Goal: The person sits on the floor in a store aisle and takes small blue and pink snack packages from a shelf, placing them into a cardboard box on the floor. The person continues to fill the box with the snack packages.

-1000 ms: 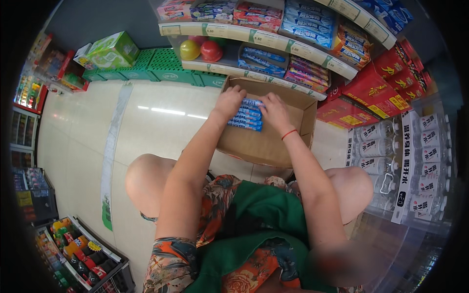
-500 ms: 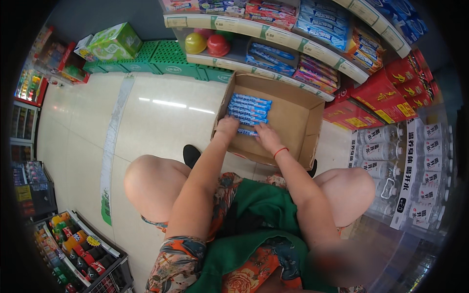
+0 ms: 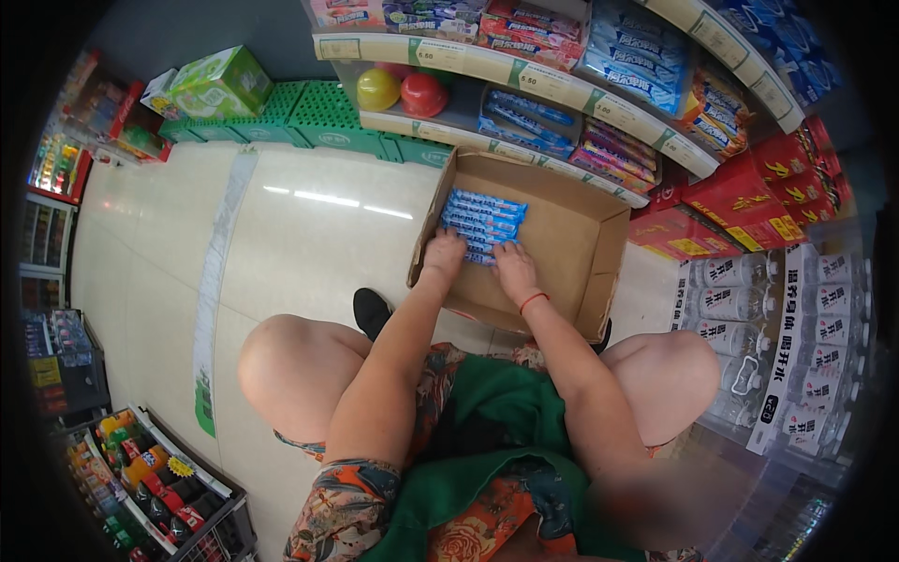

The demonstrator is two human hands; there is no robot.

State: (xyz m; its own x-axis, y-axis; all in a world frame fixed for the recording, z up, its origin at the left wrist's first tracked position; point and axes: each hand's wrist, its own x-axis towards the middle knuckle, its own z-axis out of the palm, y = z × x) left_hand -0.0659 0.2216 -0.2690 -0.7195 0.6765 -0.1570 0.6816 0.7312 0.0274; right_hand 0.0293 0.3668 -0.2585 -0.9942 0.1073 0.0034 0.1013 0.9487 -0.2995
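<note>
Inside an open brown cardboard box [image 3: 567,272], several slim blue-and-white candy sticks [image 3: 485,214] lie side by side in a neat row against the left wall. My left hand [image 3: 445,255] reaches over that wall, its fingers closed at the left end of the nearest stick. At the stick's right end, my right hand [image 3: 515,273], with a red cord at the wrist, has its fingers bent onto the wrapper. Both hands partly cover this stick, which lies close against the others.
Beyond the box rise shelves [image 3: 524,70] of packaged sweets, with red and yellow round-topped containers [image 3: 423,96] low down. Red cartons [image 3: 698,220] and packs of clear water bottles [image 3: 730,300] stand on the right. Green crates [image 3: 323,117] line the back; a drinks basket [image 3: 159,487] sits lower left.
Both hands have moved the nearest candy stick up against the row, closing the gap that showed before. The whole view has shifted slightly, so the box appears a little lower.
</note>
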